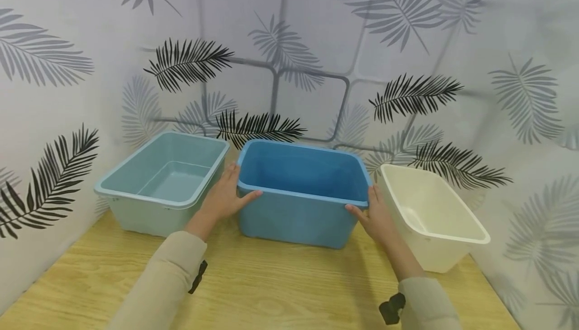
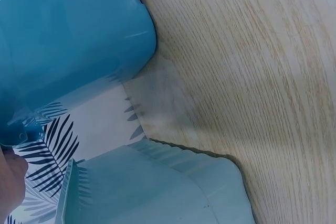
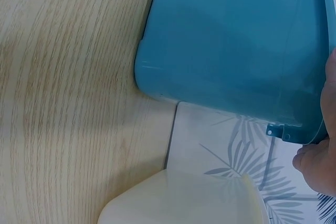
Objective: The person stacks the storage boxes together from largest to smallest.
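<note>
The left hand (image 1: 224, 197) and right hand (image 1: 374, 214) grip the blue plastic tub (image 1: 294, 217) at its opposite ends, thumbs toward the front, fingers along the sides by the rim. The tub sits upright between them and is probably light and fairly stiff, its smooth walls perhaps slippery; the rim at both short ends seems the surest hold. Left of the left hand stands a pale teal tub (image 1: 147, 217); just beyond the right, a cream tub (image 1: 431, 252). Below the hands spreads the wood-grain tabletop (image 1: 280, 290).
</note>
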Motion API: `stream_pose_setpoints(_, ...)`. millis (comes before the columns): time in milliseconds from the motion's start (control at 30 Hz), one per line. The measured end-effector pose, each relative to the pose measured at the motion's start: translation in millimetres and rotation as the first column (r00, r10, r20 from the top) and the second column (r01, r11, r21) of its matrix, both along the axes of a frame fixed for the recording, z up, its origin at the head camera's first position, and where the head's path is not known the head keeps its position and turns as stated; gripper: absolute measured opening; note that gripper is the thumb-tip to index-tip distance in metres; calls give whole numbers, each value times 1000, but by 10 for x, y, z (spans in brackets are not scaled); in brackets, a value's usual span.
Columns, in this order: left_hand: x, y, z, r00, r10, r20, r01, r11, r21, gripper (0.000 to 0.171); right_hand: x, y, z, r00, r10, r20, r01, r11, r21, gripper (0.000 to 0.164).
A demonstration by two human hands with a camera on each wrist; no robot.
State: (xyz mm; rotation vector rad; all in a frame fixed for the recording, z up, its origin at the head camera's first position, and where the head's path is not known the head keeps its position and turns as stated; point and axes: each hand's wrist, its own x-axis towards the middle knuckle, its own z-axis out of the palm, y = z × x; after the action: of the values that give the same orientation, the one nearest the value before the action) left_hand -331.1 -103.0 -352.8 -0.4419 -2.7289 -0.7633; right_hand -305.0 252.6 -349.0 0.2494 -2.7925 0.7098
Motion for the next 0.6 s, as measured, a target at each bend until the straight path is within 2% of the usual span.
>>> stream_pose_setpoints(600, 39, -13, -77, 998, 5, -66, -4, 1000, 10, 94, 110, -4, -34, 997, -13, -70, 13, 1000, 1, 85)
